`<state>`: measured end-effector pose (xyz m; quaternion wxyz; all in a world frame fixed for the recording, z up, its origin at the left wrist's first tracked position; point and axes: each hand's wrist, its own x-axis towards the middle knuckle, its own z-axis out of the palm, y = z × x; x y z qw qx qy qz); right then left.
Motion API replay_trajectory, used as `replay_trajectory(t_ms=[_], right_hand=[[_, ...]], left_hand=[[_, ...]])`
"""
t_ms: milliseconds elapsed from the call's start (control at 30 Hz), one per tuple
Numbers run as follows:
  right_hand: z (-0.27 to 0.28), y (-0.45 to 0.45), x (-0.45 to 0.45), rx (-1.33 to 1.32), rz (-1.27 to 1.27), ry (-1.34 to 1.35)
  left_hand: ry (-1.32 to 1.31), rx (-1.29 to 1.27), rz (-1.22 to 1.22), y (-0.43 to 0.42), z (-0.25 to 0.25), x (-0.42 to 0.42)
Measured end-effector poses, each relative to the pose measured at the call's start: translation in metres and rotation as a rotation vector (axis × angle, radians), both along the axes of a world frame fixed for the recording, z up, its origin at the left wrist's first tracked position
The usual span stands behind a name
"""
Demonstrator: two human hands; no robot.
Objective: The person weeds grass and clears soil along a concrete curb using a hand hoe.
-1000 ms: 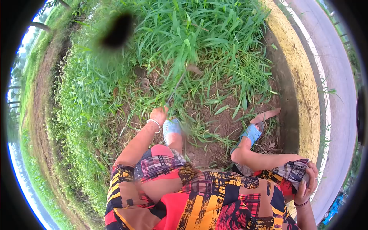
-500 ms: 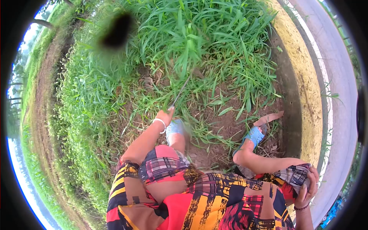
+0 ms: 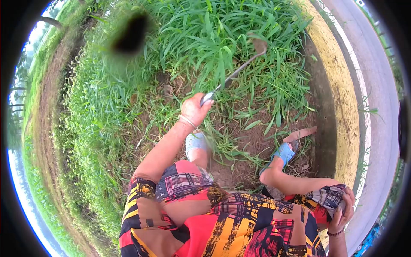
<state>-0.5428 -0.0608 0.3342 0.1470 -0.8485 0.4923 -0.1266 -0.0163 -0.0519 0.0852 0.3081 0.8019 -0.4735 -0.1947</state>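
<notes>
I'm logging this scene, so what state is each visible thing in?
Thin curved-neck metal tool: held at a slant
Left hand: closed around tool handle
Right hand: resting on knee
Light-blue open-toed sandals: worn
Tall green grass: standing
Yellow-painted concrete kerb: stained
Brown soil: partly covered with loose grass

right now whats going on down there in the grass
The person's left hand grips a hooked hand tool, its blade out over the green grass. The right hand rests at the bent right knee. Flattened grass blades lie on the soil between the sandals, beside a yellowish curb.
</notes>
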Motion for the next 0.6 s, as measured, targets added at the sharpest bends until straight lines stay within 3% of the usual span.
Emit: replay_trajectory(t_ms=[100, 200, 267, 367, 400, 467, 600], right_hand=[[-0.001, 0.0, 0.0, -0.004, -0.003, -0.007], [0.0, -0.001, 0.0, 0.0, -0.004, 0.003], [0.002, -0.001, 0.002, 0.014, -0.005, 0.012], [0.0, 0.0, -0.001, 0.005, -0.008, 0.0], [0.0, 0.0, -0.002, 0.006, -0.007, 0.0], [-0.002, 0.001, -0.003, 0.006, -0.011, -0.009], [-0.001, 0.0, -0.003, 0.006, -0.006, -0.008]], left_hand=[[-0.01, -0.126, -0.017, -0.008, -0.004, 0.002], [0.04, 0.196, 0.001, 0.017, -0.06, 0.014], [0.456, 0.577, 0.171, 0.049, -0.104, 0.027], [0.33, 0.485, 0.126, 0.079, -0.136, 0.035], [0.331, 0.486, 0.127, 0.079, -0.128, 0.03], [0.674, 0.5, 0.346, 0.069, -0.093, 0.014], [0.558, 0.253, 0.359, 0.051, -0.069, 0.01]])
